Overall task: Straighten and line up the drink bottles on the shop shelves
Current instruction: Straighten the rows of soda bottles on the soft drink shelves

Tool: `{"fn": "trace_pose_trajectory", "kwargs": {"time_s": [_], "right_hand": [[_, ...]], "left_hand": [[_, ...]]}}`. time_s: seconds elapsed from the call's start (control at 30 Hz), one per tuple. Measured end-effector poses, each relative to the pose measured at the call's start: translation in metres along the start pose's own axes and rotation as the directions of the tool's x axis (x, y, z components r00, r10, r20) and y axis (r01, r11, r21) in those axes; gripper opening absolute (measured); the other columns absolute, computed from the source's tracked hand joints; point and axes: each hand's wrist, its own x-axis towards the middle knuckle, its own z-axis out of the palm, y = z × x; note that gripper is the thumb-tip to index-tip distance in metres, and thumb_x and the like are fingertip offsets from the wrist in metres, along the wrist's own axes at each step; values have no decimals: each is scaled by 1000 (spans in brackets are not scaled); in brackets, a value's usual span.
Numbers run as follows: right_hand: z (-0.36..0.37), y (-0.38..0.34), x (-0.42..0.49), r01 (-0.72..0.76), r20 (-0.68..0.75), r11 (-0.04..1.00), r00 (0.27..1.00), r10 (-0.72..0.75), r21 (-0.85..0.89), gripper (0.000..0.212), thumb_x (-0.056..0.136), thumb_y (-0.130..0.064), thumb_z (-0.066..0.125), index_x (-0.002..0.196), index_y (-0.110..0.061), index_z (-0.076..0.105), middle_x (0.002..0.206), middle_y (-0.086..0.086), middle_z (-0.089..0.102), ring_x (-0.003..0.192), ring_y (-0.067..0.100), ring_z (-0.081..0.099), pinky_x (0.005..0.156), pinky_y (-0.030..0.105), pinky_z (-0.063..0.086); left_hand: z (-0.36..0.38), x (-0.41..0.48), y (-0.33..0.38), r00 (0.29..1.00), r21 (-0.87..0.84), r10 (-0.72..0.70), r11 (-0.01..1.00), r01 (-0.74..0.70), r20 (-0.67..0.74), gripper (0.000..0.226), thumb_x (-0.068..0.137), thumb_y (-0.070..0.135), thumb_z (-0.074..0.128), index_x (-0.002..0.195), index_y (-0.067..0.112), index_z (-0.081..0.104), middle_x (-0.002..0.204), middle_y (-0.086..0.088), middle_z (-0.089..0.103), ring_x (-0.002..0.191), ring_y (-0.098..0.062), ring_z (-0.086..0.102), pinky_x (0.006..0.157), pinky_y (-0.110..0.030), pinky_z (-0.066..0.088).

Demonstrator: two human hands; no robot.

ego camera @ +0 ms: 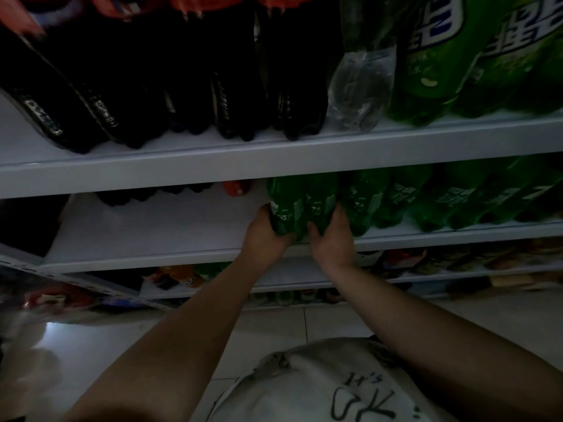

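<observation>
On the middle white shelf (152,257) stands a row of green drink bottles (426,202) running to the right. My left hand (265,236) grips the base of the leftmost green bottle (285,205). Beside it, my right hand (332,239) grips the base of the neighbouring green bottle (320,199). Both bottles stand at the shelf's front edge, their tops hidden under the shelf above. Further back on the same shelf are dark bottles (152,193) and an orange-red bottle (237,187).
The upper shelf (274,159) carries dark cola bottles (182,86), some leaning left, a clear bottle (359,89) and large green bottles (441,62). Lower shelves hold mixed drinks (182,278). The left part of the middle shelf is bare. Tiled floor lies below.
</observation>
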Motion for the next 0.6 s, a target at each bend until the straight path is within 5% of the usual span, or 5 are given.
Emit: {"fn": "trace_pose_trajectory", "kwargs": {"time_s": [0.07,0.2,0.3,0.4,0.6], "right_hand": [[1,0,2,-2,7,1000,1000,2,-3,66,90,-15,60,145,-3,26,144,14,38,131,26,38,111,28,26],[3,3,6,7,-34,992,999,-11,-129,62,84,-21,68,135,2,41,131,19,48,122,29,43,104,32,33],[7,2,6,-65,-56,982,997,55,-178,64,83,-26,69,132,3,41,128,19,48,122,29,41,103,31,32],[8,3,1,-42,-35,996,999,40,-77,59,83,-12,63,136,0,38,131,17,48,122,29,43,105,36,35],[4,8,-1,-86,-35,994,996,84,-64,61,84,-18,67,137,-5,39,134,13,50,121,27,48,102,32,39]], "left_hand": [[-1,1,-2,999,30,14,999,-13,-44,74,66,36,85,125,14,45,108,9,57,97,-7,57,69,-6,42],[8,2,-4,988,189,70,981,-43,-139,78,65,40,83,127,8,47,118,-10,58,106,-22,55,82,-29,48],[12,3,-2,994,212,32,977,-10,-101,78,69,40,79,131,8,45,121,-11,52,108,-23,52,85,-33,48],[11,3,-3,997,85,73,994,-74,17,64,76,26,74,131,7,45,123,-3,54,110,-19,55,86,-26,47],[5,-4,-5,994,68,59,996,-53,-88,69,71,23,82,128,8,47,118,-6,62,97,-8,52,71,-8,36]]}}
